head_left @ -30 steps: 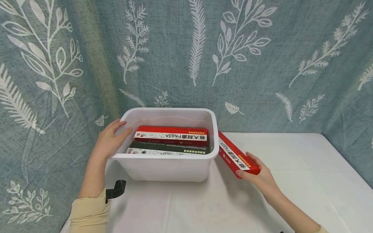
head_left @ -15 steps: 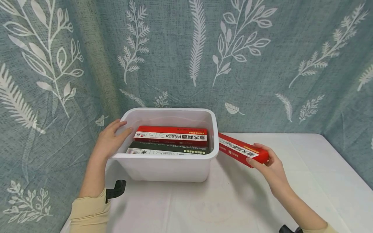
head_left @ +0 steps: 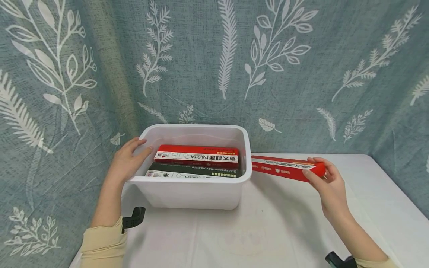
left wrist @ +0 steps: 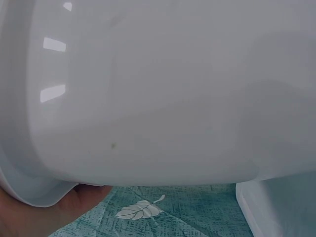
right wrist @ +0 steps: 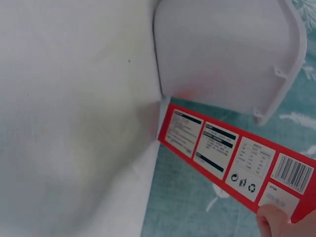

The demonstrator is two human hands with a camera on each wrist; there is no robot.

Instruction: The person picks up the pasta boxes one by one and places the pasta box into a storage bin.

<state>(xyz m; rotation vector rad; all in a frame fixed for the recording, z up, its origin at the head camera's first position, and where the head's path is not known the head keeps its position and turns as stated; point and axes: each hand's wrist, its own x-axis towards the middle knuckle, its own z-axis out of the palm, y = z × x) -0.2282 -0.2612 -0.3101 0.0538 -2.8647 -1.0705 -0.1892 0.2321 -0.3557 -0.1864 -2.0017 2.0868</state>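
Observation:
My right hand [head_left: 331,190] pinches the right end of a long red pasta box [head_left: 285,170], thumb in front and fingers behind. That end is raised, casting a shadow on the table; the box's left end passes behind the bin's right wall. In the right wrist view the box's printed side [right wrist: 222,150] shows text panels and a barcode. At the left, my left hand [head_left: 125,160] grips the rim of a white plastic bin [head_left: 194,193]. Inside the bin lie a red pasta box [head_left: 197,158] and, in front of it, a dark green black-pepper-sauce box [head_left: 194,169].
A white cloth covers the table [head_left: 234,238]. Close behind the bin hangs a blue-green curtain [head_left: 201,74] with white leaf prints, which also runs along both sides. The left wrist view is mostly filled by the bin's outer wall [left wrist: 148,98].
My right hand has moved right and back, swinging the held pasta box from a steep slant to nearly level across the view. The left hand and the bin have stayed still.

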